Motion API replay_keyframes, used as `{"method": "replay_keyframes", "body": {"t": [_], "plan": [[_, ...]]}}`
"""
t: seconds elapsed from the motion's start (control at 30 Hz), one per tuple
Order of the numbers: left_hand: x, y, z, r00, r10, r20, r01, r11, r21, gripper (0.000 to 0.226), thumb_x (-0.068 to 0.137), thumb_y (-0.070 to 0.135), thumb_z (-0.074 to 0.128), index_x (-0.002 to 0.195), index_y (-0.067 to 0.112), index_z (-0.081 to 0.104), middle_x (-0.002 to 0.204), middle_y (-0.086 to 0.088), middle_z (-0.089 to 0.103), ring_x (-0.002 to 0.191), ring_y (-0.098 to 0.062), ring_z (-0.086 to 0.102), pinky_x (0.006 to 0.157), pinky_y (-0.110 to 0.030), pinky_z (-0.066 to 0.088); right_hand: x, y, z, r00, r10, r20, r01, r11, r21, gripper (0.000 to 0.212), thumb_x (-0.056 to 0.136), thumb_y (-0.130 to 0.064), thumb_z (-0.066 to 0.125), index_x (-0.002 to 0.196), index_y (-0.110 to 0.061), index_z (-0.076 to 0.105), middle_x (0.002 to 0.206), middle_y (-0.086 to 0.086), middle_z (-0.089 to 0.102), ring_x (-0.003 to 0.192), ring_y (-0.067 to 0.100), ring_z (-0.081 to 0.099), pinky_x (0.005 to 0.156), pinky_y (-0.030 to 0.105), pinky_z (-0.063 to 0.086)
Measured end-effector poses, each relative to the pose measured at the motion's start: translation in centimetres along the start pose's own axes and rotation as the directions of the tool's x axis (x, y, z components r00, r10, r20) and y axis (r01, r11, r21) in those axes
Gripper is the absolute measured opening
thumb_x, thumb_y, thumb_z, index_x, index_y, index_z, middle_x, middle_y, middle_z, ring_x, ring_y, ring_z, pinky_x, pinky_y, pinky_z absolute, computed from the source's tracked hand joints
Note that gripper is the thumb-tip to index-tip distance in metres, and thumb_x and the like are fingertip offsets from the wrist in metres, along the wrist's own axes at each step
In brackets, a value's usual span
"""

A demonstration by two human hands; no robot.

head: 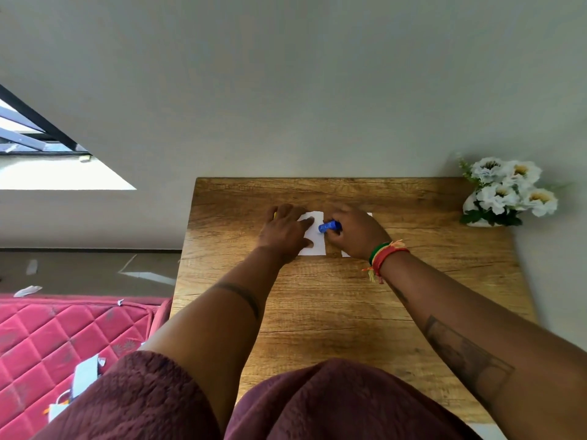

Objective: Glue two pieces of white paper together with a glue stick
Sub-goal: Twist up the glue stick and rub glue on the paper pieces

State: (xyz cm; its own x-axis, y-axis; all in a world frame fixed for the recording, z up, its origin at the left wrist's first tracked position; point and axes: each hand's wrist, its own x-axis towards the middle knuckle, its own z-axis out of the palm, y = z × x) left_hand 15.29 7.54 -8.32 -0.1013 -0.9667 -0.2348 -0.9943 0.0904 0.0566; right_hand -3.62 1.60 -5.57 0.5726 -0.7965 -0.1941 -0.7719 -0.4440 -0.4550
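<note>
A white piece of paper (315,239) lies flat on the wooden table (333,312), far from me. My left hand (284,228) presses down on its left part with fingers spread. My right hand (355,231) grips a blue glue stick (329,226) lying sideways, its tip over the paper's right edge. A second white paper (347,254) is mostly hidden under my right hand; only slivers show. Something small and yellow (275,215) peeks out beside my left hand.
A white vase of white flowers (505,193) stands at the table's far right corner against the wall. Left of the table are a red quilted mattress (57,338) with paper scraps and a window (38,138).
</note>
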Motion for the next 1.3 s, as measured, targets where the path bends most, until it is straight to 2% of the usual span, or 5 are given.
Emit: {"method": "replay_keyframes", "body": {"t": [0.33, 0.57, 0.77, 1.0, 1.3], "plan": [[-1.0, 0.9, -0.7, 0.998, -0.049, -0.024, 0.051, 0.996, 0.073, 0.063, 0.093, 0.057, 0.059, 0.149, 0.029, 0.046, 0.161, -0.011, 0.028, 0.150, -0.034, 0.016, 0.118, -0.053, 0.012, -2.2, 0.0, -0.2, 0.996, -0.012, 0.091, 0.013, 1.000, -0.010, 0.028, 0.085, -0.038, 0.066, 0.108, -0.023, 0.071, 0.088, -0.010, 0.051, 0.082, 0.014, 0.056, 0.060, 0.021, 0.038], [-2.7, 2.5, -1.3, 0.995, -0.098, -0.033, 0.102, 0.969, 0.223, 0.039, 0.100, 0.026, 0.049, 0.136, 0.010, 0.053, 0.141, -0.015, 0.046, 0.128, -0.035, 0.041, 0.108, -0.047, 0.031, -2.9, 1.2, -0.4, 0.957, 0.274, -0.100, -0.208, 0.883, 0.421, 0.023, 0.087, -0.026, 0.067, 0.109, -0.024, 0.074, 0.084, -0.009, 0.064, 0.071, 0.007, 0.057, 0.059, 0.021, 0.041], [-3.1, 3.7, -1.2, 0.989, -0.137, -0.052, 0.146, 0.962, 0.231, 0.047, 0.102, 0.044, 0.048, 0.138, 0.013, 0.046, 0.131, -0.018, 0.056, 0.124, -0.036, 0.047, 0.105, -0.049, 0.031, -2.9, 1.0, -0.7, 0.911, 0.379, -0.165, -0.220, 0.782, 0.584, 0.021, 0.086, -0.024, 0.065, 0.103, -0.033, 0.071, 0.081, -0.013, 0.063, 0.062, 0.006, 0.055, 0.051, 0.015, 0.040], [-3.5, 3.9, -0.6, 0.991, -0.074, -0.112, 0.093, 0.979, 0.180, 0.035, 0.104, 0.041, 0.045, 0.131, 0.019, 0.051, 0.129, -0.016, 0.056, 0.118, -0.034, 0.052, 0.098, -0.048, 0.036, -2.3, 0.8, -0.1, 0.949, 0.270, -0.162, -0.197, 0.910, 0.365, 0.030, 0.088, -0.024, 0.067, 0.118, -0.019, 0.071, 0.106, 0.003, 0.066, 0.087, 0.019, 0.062, 0.073, 0.029, 0.051], [-3.2, 3.3, -0.5, 0.994, 0.007, -0.108, 0.010, 0.987, 0.160, 0.032, 0.100, 0.030, 0.055, 0.130, 0.022, 0.057, 0.127, -0.013, 0.054, 0.117, -0.033, 0.053, 0.098, -0.045, 0.039, -0.7, 0.7, 0.9, 0.974, 0.158, -0.160, -0.144, 0.985, 0.099, 0.030, 0.092, -0.028, 0.065, 0.120, -0.018, 0.070, 0.115, 0.005, 0.061, 0.086, 0.014, 0.052, 0.074, 0.028, 0.045]]}}
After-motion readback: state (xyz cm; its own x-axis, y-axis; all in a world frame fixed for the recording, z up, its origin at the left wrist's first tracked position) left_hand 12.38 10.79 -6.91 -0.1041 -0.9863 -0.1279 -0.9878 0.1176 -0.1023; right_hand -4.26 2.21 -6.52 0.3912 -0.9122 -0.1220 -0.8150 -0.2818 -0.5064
